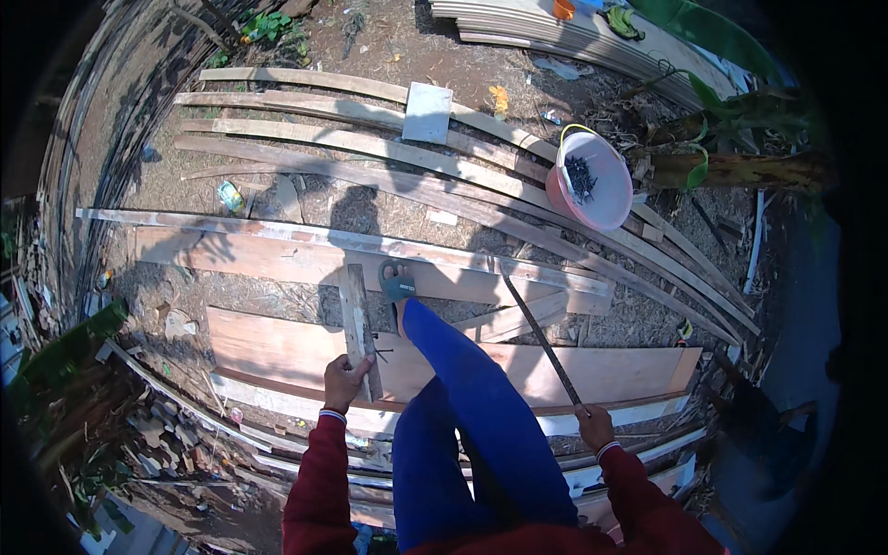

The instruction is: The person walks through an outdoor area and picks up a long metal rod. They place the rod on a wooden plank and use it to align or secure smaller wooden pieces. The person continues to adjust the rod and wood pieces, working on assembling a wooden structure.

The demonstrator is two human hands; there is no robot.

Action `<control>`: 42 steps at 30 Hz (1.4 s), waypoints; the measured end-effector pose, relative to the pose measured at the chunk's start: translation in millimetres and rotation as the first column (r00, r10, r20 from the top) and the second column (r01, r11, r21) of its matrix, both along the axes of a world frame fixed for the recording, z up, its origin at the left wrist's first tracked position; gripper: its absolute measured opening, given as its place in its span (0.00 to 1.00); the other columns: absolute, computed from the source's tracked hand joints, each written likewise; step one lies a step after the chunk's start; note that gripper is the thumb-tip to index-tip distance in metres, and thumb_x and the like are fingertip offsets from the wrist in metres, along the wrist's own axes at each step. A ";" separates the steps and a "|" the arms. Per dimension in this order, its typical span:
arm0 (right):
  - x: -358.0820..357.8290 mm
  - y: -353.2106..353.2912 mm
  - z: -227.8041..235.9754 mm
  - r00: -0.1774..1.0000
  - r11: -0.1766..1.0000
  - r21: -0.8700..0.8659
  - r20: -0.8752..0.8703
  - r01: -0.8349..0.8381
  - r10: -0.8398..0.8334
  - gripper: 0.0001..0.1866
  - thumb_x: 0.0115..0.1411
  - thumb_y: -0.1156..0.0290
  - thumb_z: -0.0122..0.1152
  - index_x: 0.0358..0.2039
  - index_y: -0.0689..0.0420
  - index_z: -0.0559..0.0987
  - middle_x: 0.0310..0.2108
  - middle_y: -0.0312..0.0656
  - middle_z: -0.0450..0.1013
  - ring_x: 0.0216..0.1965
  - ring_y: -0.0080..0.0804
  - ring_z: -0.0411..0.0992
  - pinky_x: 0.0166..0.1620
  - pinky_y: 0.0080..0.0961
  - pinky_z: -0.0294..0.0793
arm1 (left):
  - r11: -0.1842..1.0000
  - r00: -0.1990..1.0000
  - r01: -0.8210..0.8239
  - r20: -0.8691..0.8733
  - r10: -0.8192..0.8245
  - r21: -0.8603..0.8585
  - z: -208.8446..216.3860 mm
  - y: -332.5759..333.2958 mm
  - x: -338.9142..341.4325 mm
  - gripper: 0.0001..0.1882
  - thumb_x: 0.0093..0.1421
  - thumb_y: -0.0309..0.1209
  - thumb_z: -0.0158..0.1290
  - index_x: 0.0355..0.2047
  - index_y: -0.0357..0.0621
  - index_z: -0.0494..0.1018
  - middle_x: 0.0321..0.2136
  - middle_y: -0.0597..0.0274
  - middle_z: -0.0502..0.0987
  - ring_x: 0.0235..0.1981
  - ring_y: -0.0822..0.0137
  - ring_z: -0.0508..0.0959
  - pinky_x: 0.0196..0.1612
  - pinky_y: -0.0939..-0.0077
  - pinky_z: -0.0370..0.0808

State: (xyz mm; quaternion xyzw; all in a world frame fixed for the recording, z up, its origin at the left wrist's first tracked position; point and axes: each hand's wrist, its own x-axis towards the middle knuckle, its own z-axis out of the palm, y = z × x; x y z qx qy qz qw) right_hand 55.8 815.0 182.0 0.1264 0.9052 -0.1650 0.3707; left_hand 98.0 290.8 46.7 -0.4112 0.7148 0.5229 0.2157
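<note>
My left hand (pixel 344 381) is closed around the lower part of a short, weathered wooden board (pixel 353 310), which stands out away from me. Dark nails (pixel 383 351) stick out of the board's right side, close to my thumb. My right hand (pixel 595 425) grips the near end of a long, thin, dark metal bar (pixel 541 338). The bar slants up and left, its far end over a long pale plank (pixel 305 233); the exact shape of that end is too small to make out. My sandalled foot (pixel 399 282) rests on the boards between both hands.
Long wooden strips (pixel 324 153) lie across the ground ahead, with a pale square block (pixel 427 112) on them. A pink bucket (pixel 606 199) holds dark nail-like pieces. A wide plywood panel (pixel 277 338) lies near me. Stacked boards (pixel 555 42) sit at the far right.
</note>
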 end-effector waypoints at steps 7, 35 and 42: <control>-80.1 50.6 56.3 0.966 0.965 0.080 0.088 -0.250 0.242 0.16 0.63 0.60 0.55 0.30 0.61 0.79 0.23 0.56 0.74 0.28 0.58 0.73 0.32 0.46 0.69 | 0.897 0.925 0.351 0.249 -0.287 -0.270 -39.7 111.8 24.6 0.37 0.47 0.62 0.63 0.36 0.36 0.76 0.32 0.47 0.81 0.35 0.50 0.82 0.38 0.58 0.78; -289.7 -93.9 -76.8 0.561 0.559 0.048 0.053 -0.828 0.826 0.11 0.65 0.65 0.55 0.36 0.61 0.78 0.20 0.56 0.73 0.24 0.59 0.74 0.27 0.49 0.69 | 0.873 0.914 0.308 0.374 -0.160 -0.378 -252.9 223.2 -89.8 0.34 0.51 0.54 0.63 0.48 0.41 0.70 0.43 0.51 0.76 0.39 0.51 0.82 0.40 0.59 0.79; -285.7 -138.9 -61.4 0.607 0.602 0.090 0.180 -0.794 0.774 0.14 0.64 0.65 0.56 0.41 0.65 0.78 0.23 0.59 0.75 0.27 0.58 0.76 0.29 0.46 0.71 | 0.854 0.933 0.310 0.308 -0.187 -0.418 -262.2 198.7 -80.5 0.33 0.48 0.53 0.65 0.44 0.41 0.71 0.39 0.56 0.76 0.37 0.56 0.82 0.38 0.64 0.80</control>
